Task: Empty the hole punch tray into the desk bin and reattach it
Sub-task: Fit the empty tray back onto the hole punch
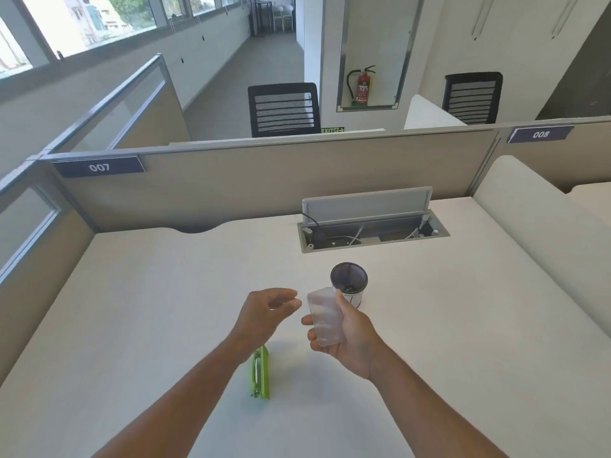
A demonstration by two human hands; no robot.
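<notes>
1. Head view: the right hand (347, 335) grips the clear tray (325, 317), its long axis pointing away toward the bin (348, 280) just beyond it.
2. The left hand (264, 312), empty and loosely spread, hovers left of the tray; the green punch (260, 375) lies on the desk (132, 309), nearer that hand.

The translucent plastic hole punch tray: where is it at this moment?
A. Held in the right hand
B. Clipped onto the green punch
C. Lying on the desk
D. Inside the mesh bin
A: the translucent plastic hole punch tray sits in the right hand, near the round mesh desk bin; the green hole punch lies apart on the desk.
</notes>
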